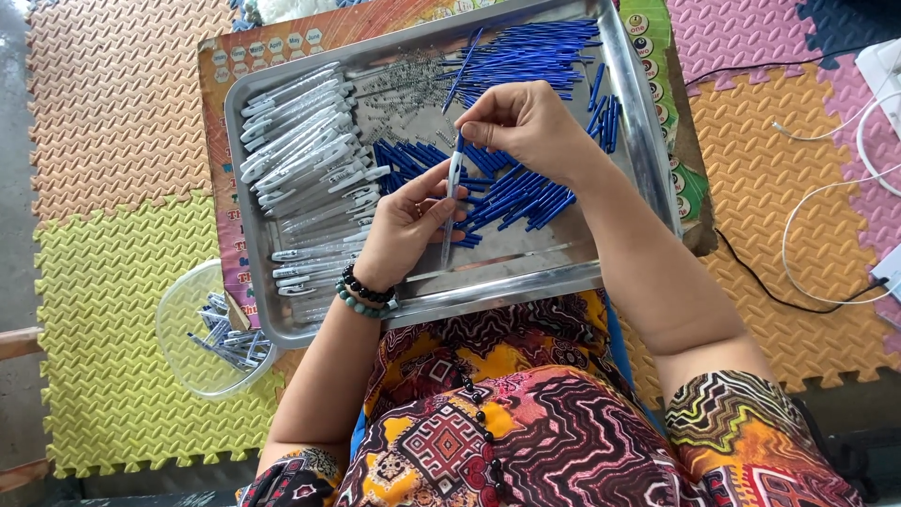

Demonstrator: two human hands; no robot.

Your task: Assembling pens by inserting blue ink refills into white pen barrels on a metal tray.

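Note:
My left hand (405, 225) holds a clear pen barrel (451, 202) upright over a metal tray (526, 282). My right hand (526, 127) pinches the barrel's top end, where a blue part (459, 143) sits. Under both hands lie piles of blue pen parts (526, 192). More blue parts (530, 56) fill the tray's far right corner. White and clear pen barrels (300, 141) lie in rows on the tray's left side. Small metal springs (404, 89) are scattered in the tray's far middle.
A clear plastic bowl (188, 324) with several assembled pens stands on the yellow foam mat left of my knee. The tray rests on a printed board (211, 113). White and black cables (817, 216) run over the orange mat at right.

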